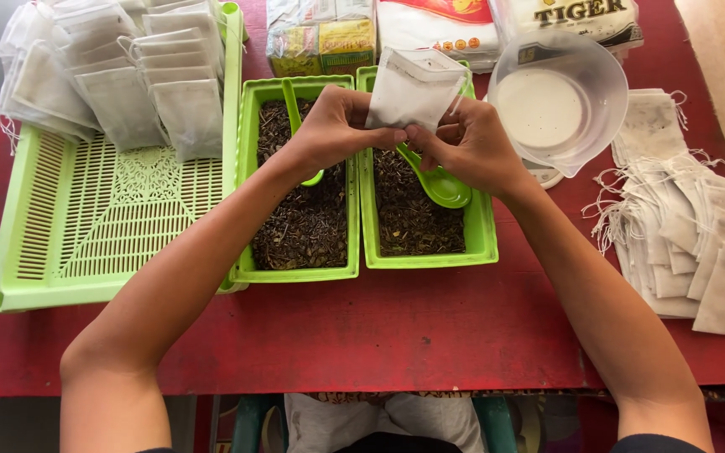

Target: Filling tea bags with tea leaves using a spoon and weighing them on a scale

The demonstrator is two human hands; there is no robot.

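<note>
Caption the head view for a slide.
Both hands, left hand and right hand, hold a bag over green tea trays.

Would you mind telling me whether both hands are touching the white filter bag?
Touching. The head view shows the left hand and the right hand pinching the lower edge of the white filter bag, held above the green trays.

Far edge of counter (430,327), three packages side by side:
- Clear plastic pack (320,35), behind left green tray: yellow and green labels, rectangular.
- White bag (438,25), centre: red and orange print, soft, lying flat.
- White sack (585,17), right: dark lettering, partly hidden behind clear measuring bowl.

Filled white pouch (413,86) pinched between both hands, above trays. No signs, no screens.
</note>
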